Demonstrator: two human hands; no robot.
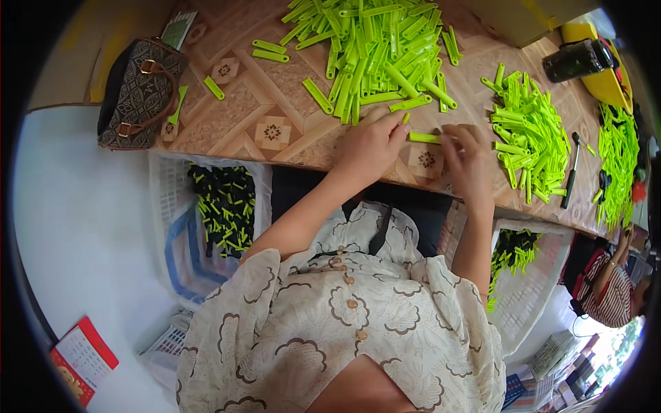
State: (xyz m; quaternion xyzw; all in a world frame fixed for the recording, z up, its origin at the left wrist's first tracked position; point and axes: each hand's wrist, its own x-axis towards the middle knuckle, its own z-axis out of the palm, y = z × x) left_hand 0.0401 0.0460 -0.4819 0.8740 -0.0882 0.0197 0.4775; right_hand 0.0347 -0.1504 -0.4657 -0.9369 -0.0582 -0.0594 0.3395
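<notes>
Left grip (372, 146): thumb and finger pinch a small green piece (405, 118).
Right grip (469, 162): fingertips pinch the right end of a green strip (423, 138).
Strip's place: between both hands, over the worktop (303, 143).
Big green pile (385, 51): just beyond the left grip.
Smaller green pile (529, 131): just right of the right grip.
Handbag (141, 89): well left of both.

I see a patterned handbag (132, 93), a red-edged calendar (86, 359) well below it, and a dark bottle (577, 60) and cardboard box (530, 19) far to its right.
</notes>
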